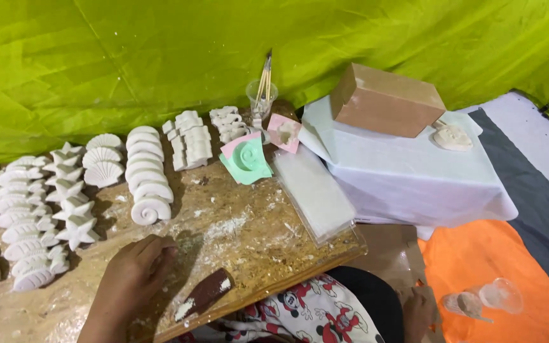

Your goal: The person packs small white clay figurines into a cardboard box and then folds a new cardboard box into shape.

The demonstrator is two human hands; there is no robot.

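- Bright green tent fabric (160, 57) backs a rough wooden tabletop (249, 235) dusted with white powder, set low over an orange and grey floor mat (478, 267).
- Judging by what lies out, much casting work is already done: rows of white plaster casts (65, 197) fill the left half of the tabletop, with stars, scallop shells, spiral shells and ridged shapes side by side.
- Two moulds rest near the back edge, a green mould (247, 162) with a spiral hollow and a pink mould (284, 132); the pink one appears to hold a white fill, though I cannot be sure.
- Left hand (136, 270) lies on the tabletop just below the spiral shell casts, fingers curled downward; whether they grip anything I cannot tell.
- Just beside that hand lies a brown scraper (206, 293) smeared with white, untouched.
- Right hand (418, 311) hangs low beside the person's lap, near two clear plastic cups (484, 298) on the mat; its fingers are largely hidden, so their state is unclear.
- A cup of brushes (262, 95), a flat clear tray (312, 190), a cardboard box (386, 98) and one loose cast (452, 136) on white sheeting stand further back.
- Casts at the far left are cut off by the frame edge.
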